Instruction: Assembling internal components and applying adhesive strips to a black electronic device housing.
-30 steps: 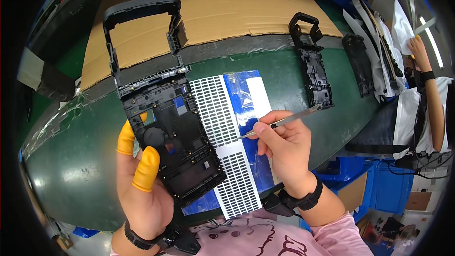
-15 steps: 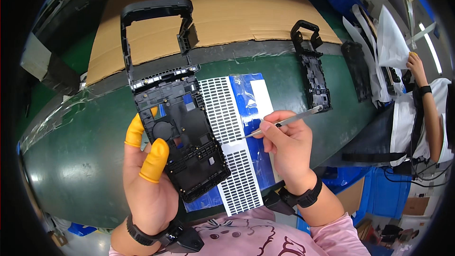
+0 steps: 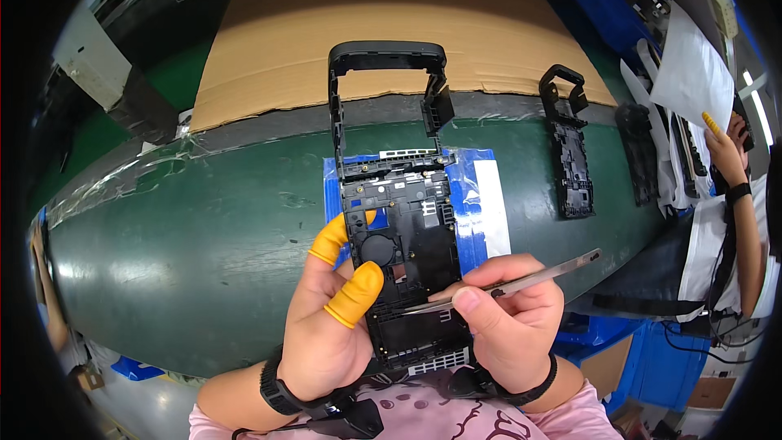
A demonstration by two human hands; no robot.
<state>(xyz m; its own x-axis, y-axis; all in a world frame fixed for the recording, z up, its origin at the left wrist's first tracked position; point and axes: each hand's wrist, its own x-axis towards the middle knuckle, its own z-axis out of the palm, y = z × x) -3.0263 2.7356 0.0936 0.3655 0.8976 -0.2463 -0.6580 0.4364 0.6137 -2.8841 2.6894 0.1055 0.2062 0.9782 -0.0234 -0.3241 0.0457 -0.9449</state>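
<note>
My left hand (image 3: 330,330), with yellow finger cots on the thumb and a finger, grips the left side of a black plastic housing (image 3: 423,257). The housing has an open, handle-like frame at its far end. Metal tweezers (image 3: 538,275) are pinched in my right hand (image 3: 521,322). Their tips lie over the lower part of the housing; whether they hold anything is too small to tell. Beneath the housing is a blue board (image 3: 481,195) with a white strip. A white sheet of small black rectangles (image 3: 440,361) shows only at the housing's near and far ends.
A smaller black housing (image 3: 573,163) lies to the right on the green table (image 3: 187,253), with another dark part (image 3: 638,155) beyond it. Brown cardboard (image 3: 481,33) covers the far side. At the right, a co-worker's hand (image 3: 725,155) is at a white sheet (image 3: 692,73).
The housing has moved right and now covers most of the patterned sheet. My right hand has brought the tweezers from that sheet down to the housing's lower part. The view has shifted slightly.
</note>
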